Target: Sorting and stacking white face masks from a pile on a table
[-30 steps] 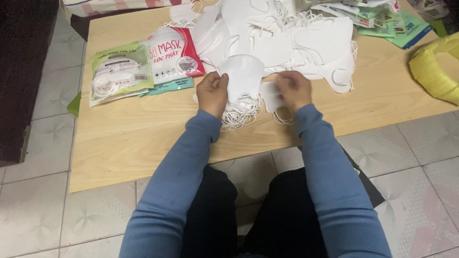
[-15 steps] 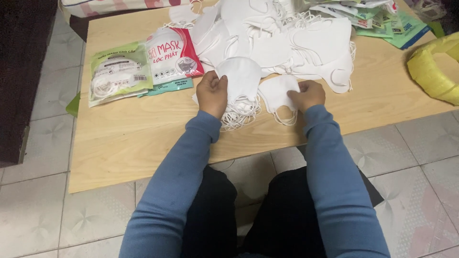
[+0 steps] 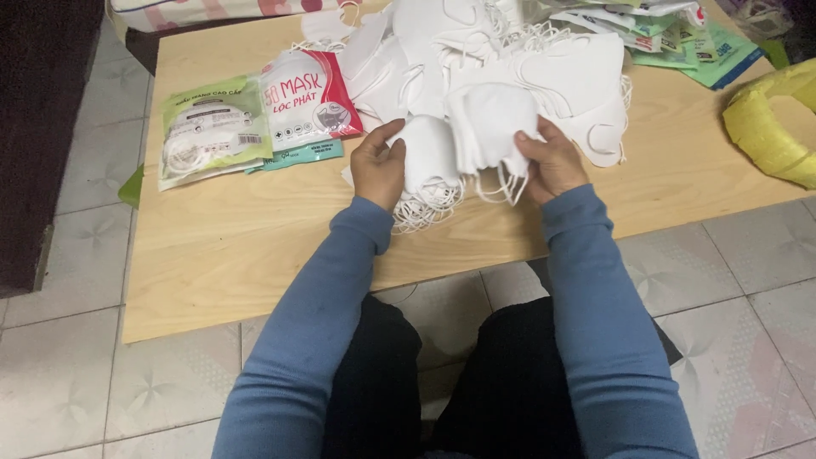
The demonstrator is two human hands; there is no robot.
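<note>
Your left hand (image 3: 379, 163) is curled around the side of a small stack of white face masks (image 3: 427, 161) that rests on the wooden surface (image 3: 255, 246), thumb on top and fingers pressed to its edge. The stack's ear loops spill out in a tangle toward you. Your right hand (image 3: 551, 159) pinches a single white mask (image 3: 490, 127) between thumb and fingers, holding it just beside the stack and slightly above the surface, its loops dangling below. Behind both lies a big loose heap of white masks (image 3: 510, 51). To the left of your left hand sit a red-and-white mask packet (image 3: 304, 95) and a green-and-white mask packet (image 3: 212, 127), overlapping a teal packet. At the far right edge is a yellow bag (image 3: 769, 123).
</note>
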